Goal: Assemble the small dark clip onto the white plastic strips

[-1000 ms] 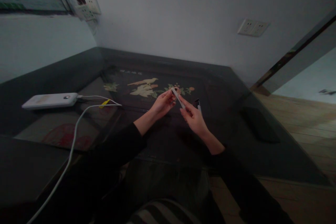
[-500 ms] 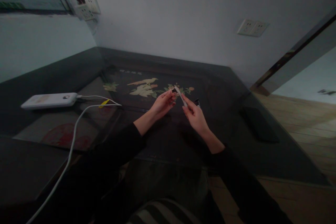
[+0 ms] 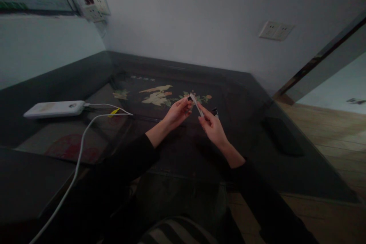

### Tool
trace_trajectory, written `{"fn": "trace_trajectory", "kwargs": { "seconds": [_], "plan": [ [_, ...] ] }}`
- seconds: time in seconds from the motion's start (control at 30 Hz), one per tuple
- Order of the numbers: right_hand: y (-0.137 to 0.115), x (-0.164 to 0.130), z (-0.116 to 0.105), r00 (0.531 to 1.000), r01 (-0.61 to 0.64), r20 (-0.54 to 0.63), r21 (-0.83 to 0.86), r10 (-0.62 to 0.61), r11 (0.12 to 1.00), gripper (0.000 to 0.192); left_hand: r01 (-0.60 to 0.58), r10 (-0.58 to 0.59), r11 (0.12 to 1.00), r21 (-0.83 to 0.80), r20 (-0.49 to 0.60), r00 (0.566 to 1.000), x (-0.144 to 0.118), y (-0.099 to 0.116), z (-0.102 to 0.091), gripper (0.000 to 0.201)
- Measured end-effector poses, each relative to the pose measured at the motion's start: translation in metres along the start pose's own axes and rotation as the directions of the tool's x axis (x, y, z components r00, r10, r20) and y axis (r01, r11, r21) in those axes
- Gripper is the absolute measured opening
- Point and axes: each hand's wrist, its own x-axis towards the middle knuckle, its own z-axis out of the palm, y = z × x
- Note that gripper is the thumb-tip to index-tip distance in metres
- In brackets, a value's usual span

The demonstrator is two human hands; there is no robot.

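The right hand (image 3: 212,126) grips a white pen (image 3: 198,106). The left hand (image 3: 178,111) pinches its dark tip, above the counter (image 3: 177,148).

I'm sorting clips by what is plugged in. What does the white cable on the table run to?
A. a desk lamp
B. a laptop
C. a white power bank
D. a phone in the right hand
C: the white cable crosses the dark table and meets the end of the white power bank lying at the left.
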Motion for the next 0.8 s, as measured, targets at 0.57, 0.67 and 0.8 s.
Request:
{"fn": "trace_trajectory", "kwargs": {
  "seconds": [0.57,0.67,0.8],
  "plan": [
    [-0.0005,0.0005,0.0002,1.000,-0.010,0.013,0.014,0.010,1.000,0.052,0.006,-0.006,1.000,0.004,-0.028,1.000,-0.0011,0.0005,0.0019,0.012],
    [0.0017,0.0019,-0.0013,1.000,-0.013,-0.013,-0.007,0.013,1.000,0.052,0.004,-0.004,1.000,0.008,-0.004,1.000,-0.0012,0.0003,0.0006,0.014],
    [0.0033,0.0028,-0.0029,0.999,-0.026,-0.035,-0.025,0.025,0.999,0.054,0.000,0.000,1.000,0.001,0.009,1.000,-0.0012,0.0000,-0.0003,0.014]
  ]
}}
